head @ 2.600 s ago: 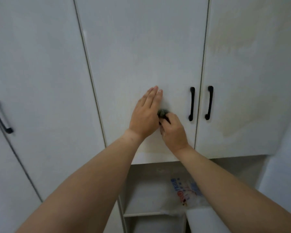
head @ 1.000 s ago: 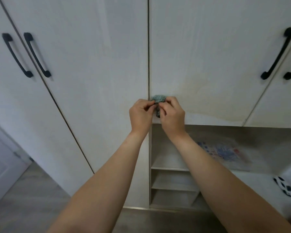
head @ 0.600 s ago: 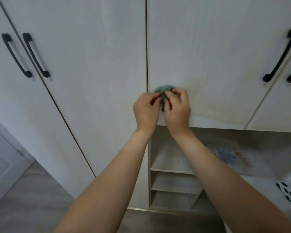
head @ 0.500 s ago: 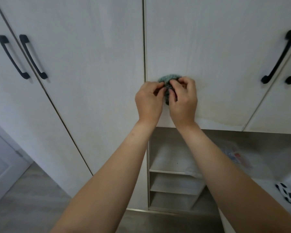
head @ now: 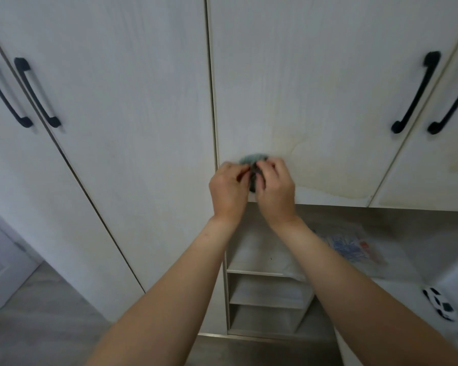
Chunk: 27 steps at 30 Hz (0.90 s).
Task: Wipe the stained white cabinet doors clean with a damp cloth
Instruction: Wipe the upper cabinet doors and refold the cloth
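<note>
- left hand [head: 229, 187] and right hand [head: 275, 186] both pinch the bunched grey-green cloth [head: 254, 161];
- cloth pressed against the stained cabinet door [head: 315, 101], near its lower left corner

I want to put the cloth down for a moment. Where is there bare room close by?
The open shelves below the stained door look bare, bordered by the tall door on the left. The ledge to the right is more crowded: a printed plastic bag and a black-and-white toy.

I get one view only — from the head, close in, tilted forward and down along my forearms at the doors [head: 315, 83] and floor [head: 45, 320].
</note>
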Motion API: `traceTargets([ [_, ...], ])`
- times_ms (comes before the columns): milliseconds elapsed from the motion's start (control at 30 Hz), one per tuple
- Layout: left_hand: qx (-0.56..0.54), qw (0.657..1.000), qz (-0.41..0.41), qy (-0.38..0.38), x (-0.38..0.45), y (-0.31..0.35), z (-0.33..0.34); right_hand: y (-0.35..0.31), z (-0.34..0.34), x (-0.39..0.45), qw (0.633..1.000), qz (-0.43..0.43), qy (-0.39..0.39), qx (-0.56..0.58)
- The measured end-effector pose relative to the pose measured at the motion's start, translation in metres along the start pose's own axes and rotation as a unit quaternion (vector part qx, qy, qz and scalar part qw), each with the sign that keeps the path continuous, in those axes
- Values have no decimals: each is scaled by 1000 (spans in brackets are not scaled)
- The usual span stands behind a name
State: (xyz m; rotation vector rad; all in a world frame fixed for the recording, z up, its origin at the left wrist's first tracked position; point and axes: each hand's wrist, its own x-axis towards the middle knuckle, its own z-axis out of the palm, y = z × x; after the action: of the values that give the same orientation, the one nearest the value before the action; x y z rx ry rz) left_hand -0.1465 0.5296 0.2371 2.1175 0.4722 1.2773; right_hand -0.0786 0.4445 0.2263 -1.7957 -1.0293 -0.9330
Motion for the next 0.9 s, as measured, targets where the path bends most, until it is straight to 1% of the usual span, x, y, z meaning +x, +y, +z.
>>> traceTargets([
  [100, -52, 997, 32, 45, 40, 42, -4, -6, -22, 56, 996, -17, 84, -10],
  [167, -71, 994, 47, 65, 58, 64, -4, -2, -31, 84, 992, -44, 116, -26],
  [267, -100, 992, 33, 68, 57, 68, 4, 9, -29, 82, 988, -41, 148, -22],
  [367, -92, 995, -4, 41, 20, 42, 24, 24, -16, 31, 991, -10, 133, -15],
  [433, -76, 996, -44, 24, -14, 21, 37, 32, -6, -11, 996, 5, 91, -14],
  [533, -46, 995, -90, 17, -52, -6, 50, 42, 6, -57, 1000, 11, 13, -22],
  [633, -19, 993, -116, -25, -63, -16, 50, 47, 6, -72, 999, 16, -44, -17],
  [700, -5, 991, -122, -45, -62, -13, 46, 44, 1, -72, 998, 20, -65, -8],
  [733, -1, 992, -122, -46, -59, -8, 44, 40, -4, -66, 998, 27, -62, -5],
  [800, 3, 994, -105, -30, -46, 12, 39, 29, -13, -45, 999, 42, -30, 4],
  [900, -16, 998, -49, 26, -2, 56, 30, 17, -30, 11, 998, 36, 51, 12],
])
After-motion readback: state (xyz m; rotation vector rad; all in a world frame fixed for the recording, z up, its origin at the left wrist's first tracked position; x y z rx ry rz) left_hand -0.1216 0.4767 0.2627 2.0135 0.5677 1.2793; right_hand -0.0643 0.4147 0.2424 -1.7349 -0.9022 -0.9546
